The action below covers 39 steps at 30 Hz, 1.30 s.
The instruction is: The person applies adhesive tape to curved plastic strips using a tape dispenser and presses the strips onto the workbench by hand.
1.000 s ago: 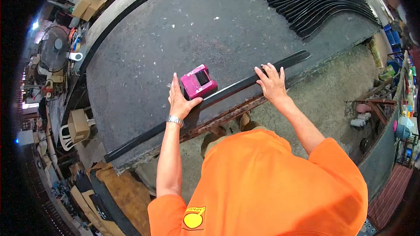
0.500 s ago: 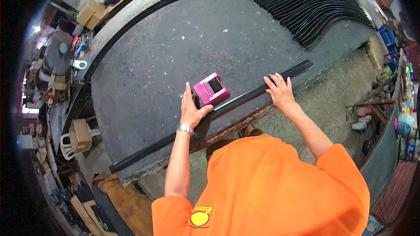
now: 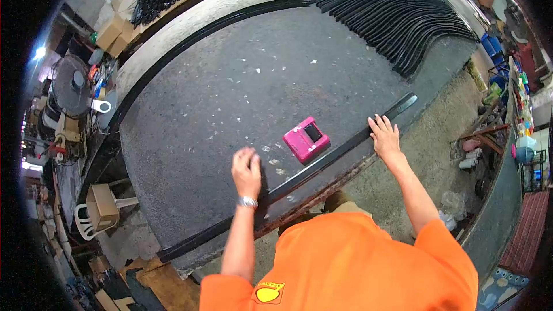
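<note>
Black strip lies near the table's close edge, long axis slanting from lower left to upper right. Right hand is nearer: fingers outstretched, tips resting on the strip, not wrapped round it. Left hand sits just beyond the strip, left of the pink device, fingers curled; cannot tell whether it holds anything. Surface: dark table, pale-flecked. Room: strip row far right, fan left
</note>
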Each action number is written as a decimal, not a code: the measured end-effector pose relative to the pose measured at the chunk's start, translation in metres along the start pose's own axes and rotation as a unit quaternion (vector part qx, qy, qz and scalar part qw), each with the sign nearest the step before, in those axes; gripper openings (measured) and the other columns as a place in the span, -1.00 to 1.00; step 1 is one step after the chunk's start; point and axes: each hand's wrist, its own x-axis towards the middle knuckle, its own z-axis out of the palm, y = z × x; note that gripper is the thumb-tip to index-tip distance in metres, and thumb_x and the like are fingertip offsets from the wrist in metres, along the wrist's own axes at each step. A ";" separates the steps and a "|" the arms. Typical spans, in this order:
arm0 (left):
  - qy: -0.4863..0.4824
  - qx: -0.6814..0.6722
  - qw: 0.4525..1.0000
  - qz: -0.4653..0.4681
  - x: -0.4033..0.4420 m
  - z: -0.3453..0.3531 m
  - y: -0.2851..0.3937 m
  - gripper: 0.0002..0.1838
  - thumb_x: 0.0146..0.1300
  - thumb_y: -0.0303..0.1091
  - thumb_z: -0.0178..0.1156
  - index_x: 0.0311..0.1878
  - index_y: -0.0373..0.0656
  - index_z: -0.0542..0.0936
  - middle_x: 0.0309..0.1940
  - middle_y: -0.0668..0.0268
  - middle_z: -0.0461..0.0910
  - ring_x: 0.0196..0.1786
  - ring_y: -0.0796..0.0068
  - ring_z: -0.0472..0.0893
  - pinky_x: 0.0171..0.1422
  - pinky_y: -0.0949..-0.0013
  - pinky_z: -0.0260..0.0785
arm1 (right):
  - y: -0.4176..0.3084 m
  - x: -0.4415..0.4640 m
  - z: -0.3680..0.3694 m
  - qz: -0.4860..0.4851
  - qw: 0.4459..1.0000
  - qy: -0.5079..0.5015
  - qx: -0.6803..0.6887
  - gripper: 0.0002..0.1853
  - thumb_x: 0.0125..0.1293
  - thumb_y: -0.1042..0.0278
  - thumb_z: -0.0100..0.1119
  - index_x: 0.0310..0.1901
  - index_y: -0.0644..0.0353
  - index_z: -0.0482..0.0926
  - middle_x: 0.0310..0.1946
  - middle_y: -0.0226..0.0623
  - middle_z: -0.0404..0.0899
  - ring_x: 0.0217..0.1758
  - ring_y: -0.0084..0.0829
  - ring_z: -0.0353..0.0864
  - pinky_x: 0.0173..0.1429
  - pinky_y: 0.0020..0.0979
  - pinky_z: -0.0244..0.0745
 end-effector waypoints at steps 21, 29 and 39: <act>0.014 0.246 0.969 -0.029 0.304 0.109 -0.124 -0.89 0.35 -0.28 0.17 -0.15 -0.05 0.60 -0.11 0.23 0.57 0.03 0.15 0.59 0.09 0.01 0.44 | -0.008 0.010 -0.015 0.048 0.993 -0.100 0.047 -0.37 0.31 0.41 0.24 0.42 -0.10 0.37 0.51 -0.21 0.24 0.61 -0.04 0.10 0.41 0.24 0.21; 0.148 0.314 0.921 -0.177 0.084 -0.146 -0.164 -0.67 0.37 -0.18 0.20 -0.07 -0.29 0.68 -0.09 -0.01 0.68 0.04 -0.02 0.61 0.19 0.02 0.42 | -0.001 0.002 -0.010 0.001 0.999 0.005 0.044 -0.42 0.32 0.30 0.24 0.39 -0.16 0.40 0.46 -0.33 0.34 0.57 -0.16 0.20 0.31 0.12 0.29; 0.192 0.519 0.818 -0.156 -0.136 -0.313 -0.179 -0.32 0.23 -0.48 0.20 0.44 -0.24 0.28 0.42 -0.05 0.24 0.44 -0.11 0.32 0.51 -0.09 0.20 | 0.003 0.001 0.010 -0.006 0.999 0.031 0.030 -0.44 0.33 0.26 0.24 0.38 -0.17 0.43 0.47 -0.34 0.32 0.56 -0.14 0.18 0.37 0.12 0.29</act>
